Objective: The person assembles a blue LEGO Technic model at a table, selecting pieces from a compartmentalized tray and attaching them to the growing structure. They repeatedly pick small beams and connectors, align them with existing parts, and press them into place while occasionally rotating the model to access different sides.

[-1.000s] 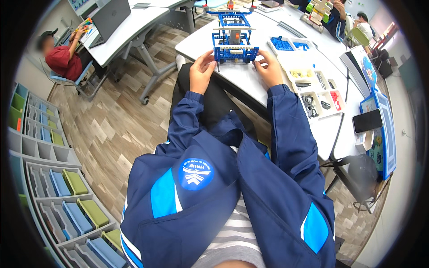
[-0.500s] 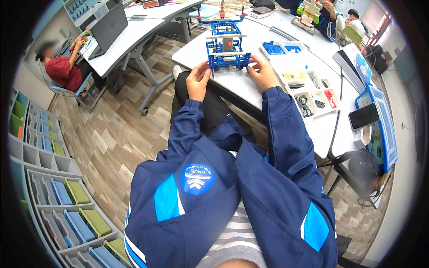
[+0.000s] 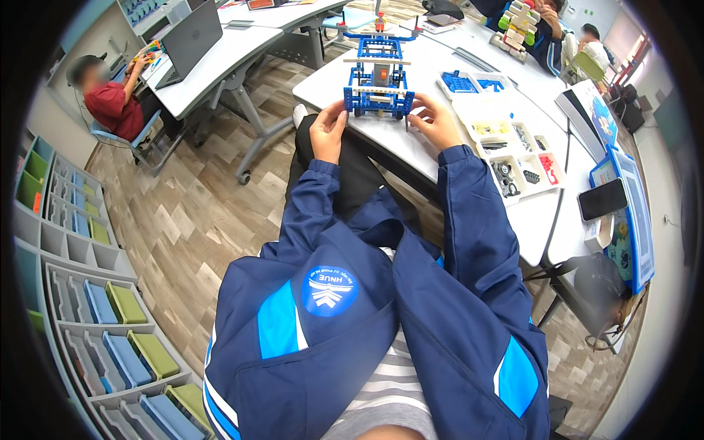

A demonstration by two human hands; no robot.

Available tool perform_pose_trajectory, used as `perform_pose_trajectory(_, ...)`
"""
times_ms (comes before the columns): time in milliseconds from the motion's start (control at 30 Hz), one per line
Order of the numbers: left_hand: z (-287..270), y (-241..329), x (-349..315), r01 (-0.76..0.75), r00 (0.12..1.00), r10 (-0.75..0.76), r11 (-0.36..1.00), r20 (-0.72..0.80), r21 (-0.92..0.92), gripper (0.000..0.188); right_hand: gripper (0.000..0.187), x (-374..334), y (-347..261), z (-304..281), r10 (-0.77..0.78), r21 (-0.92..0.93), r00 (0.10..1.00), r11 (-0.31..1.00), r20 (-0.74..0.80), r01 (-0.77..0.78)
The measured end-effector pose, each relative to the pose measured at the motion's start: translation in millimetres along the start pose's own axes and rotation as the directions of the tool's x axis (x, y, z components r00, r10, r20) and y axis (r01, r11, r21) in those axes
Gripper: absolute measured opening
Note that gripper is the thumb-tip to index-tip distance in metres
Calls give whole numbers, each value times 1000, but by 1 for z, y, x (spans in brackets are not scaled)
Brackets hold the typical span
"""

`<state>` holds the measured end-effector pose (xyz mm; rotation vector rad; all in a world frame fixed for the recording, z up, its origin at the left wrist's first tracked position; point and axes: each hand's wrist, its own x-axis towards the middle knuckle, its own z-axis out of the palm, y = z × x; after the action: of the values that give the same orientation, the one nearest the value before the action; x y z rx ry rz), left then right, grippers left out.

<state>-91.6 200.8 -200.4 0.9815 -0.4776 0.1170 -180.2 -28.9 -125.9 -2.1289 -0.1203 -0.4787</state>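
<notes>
A blue building-brick model on wheels (image 3: 378,100), with white beams and a grey block with an orange spot, stands at the near edge of the white table. My left hand (image 3: 329,133) grips its lower left corner, thumb and fingers closed there. At the lower right corner, my right hand (image 3: 435,125) has its fingers curled against the model, with a thin dark piece showing by the fingertips. Parts of both hands' fingers are hidden behind the model.
A white sorting tray (image 3: 522,189) of small parts lies right of the model, with a box of blue bricks (image 3: 460,82) beyond. A phone (image 3: 603,199) leans on a blue case. Another person handles a brick model (image 3: 515,28) across the table. A laptop (image 3: 189,45) stands far left.
The whole view has shifted, so the table and model sit slightly further right and lower. Both hands stay at the model's lower corners; the right fingers have shifted slightly.
</notes>
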Motion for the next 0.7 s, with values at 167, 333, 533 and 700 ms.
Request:
perform_pose_trajectory(167, -1, 0, -1, 16, 1000, -16, 1000, 0, 1, 30, 50, 0, 0, -1, 21, 22, 1000, 1000, 8, -21)
perform_pose_trajectory(333, -2, 4, -3, 14, 1000, -14, 1000, 3, 18, 29, 53, 0, 0, -6, 44, 64, 997, 997, 64, -48)
perform_pose_trajectory(533, -3, 0, -2, 9, 1000, -9, 1000, -11, -4, 29, 55, 1, -1, -5, 20, 65, 998, 998, 68, -24)
perform_pose_trajectory(700, -4, -2, -2, -38, 998, 42, 995, -39, 92, 29, 57, -5, -7, -6, 62, 68, 997, 996, 55, -65)
